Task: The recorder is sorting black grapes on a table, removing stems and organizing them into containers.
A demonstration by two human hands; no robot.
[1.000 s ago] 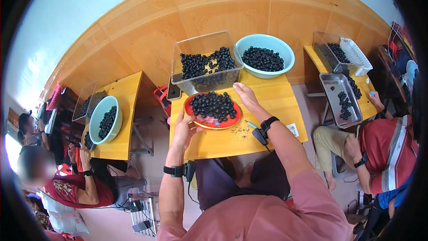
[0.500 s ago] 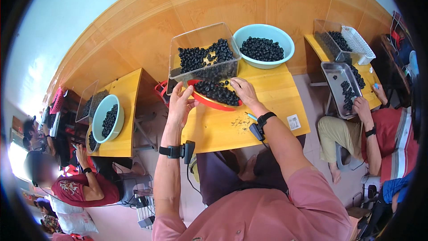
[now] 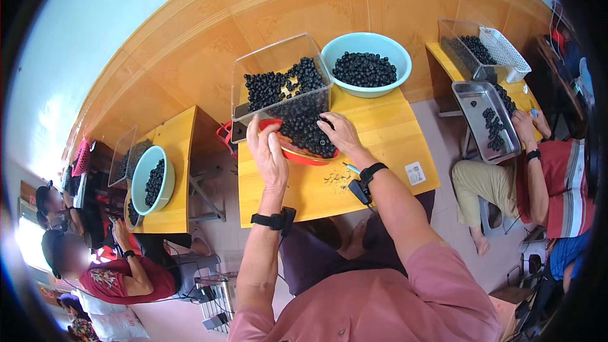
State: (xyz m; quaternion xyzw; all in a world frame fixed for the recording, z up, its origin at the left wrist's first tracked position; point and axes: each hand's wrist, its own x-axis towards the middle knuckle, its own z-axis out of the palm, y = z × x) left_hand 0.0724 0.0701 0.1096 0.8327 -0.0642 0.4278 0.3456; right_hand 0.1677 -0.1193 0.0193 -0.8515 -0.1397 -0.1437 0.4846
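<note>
A red bowl [image 3: 303,158] heaped with black berry-like balls [image 3: 309,134] is in front of me, against the near side of a clear plastic bin [image 3: 283,52]. My left hand [image 3: 268,159] is at the bowl's left end, its fingers stretched up and apart. Bent over the heap from the right is my right hand [image 3: 342,134], fingertips and thumb drawn close together among the balls. What lies between those fingertips is hidden. More black balls cover part of the bin's floor.
A pale blue basin [image 3: 405,57] full of black balls stands right of the bin. On the yellow table [image 3: 392,136] lie a blue pen-like tool [image 3: 353,168] and small scraps [image 3: 339,179]. Co-workers sit at tables on both sides, with a metal tray [image 3: 461,92] at the right.
The bowl has come slightly left in view, its heap now against the bin. My left hand has moved right and lower along the bowl's left end; my right hand reaches further over the heap.
</note>
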